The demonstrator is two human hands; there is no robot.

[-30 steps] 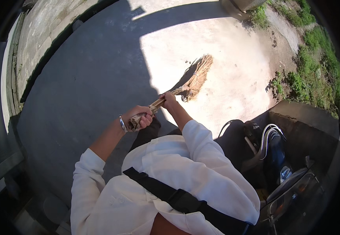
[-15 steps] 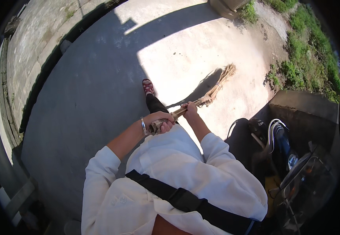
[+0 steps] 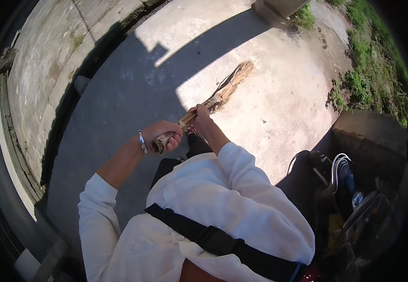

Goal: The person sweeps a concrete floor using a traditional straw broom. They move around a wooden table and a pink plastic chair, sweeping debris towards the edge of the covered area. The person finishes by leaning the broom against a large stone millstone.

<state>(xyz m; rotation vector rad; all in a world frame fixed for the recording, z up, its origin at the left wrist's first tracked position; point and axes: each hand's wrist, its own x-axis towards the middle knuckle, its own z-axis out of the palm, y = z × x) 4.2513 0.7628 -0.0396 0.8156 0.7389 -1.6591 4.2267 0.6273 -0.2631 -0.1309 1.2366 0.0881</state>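
Observation:
A straw broom [image 3: 223,95] stretches from my hands toward the far right, its bristle end over the sunlit concrete. My left hand [image 3: 166,133], with a silvery bracelet at the wrist, is wrapped round the butt of the handle, which is bound in pale, crumpled material. Farther along the handle, just below the bristles, my right hand [image 3: 202,115] grips it. Part of the handle is covered by the fingers. I cannot tell whether the bristle tips touch the ground.
Concrete ground [image 3: 119,89] spreads ahead, part shaded, part sunlit. A dark gutter [image 3: 65,108] runs along the left, with a stone [image 3: 81,84] at its edge. Close on my right stands a motorbike [image 3: 342,188] beside a low wall [image 3: 373,138]. Green weeds [image 3: 361,89] grow at the far right.
Both hands have swung left with the broom, and its bristle end has moved left and slightly farther away. The grip stays the same. My feet and view have shifted.

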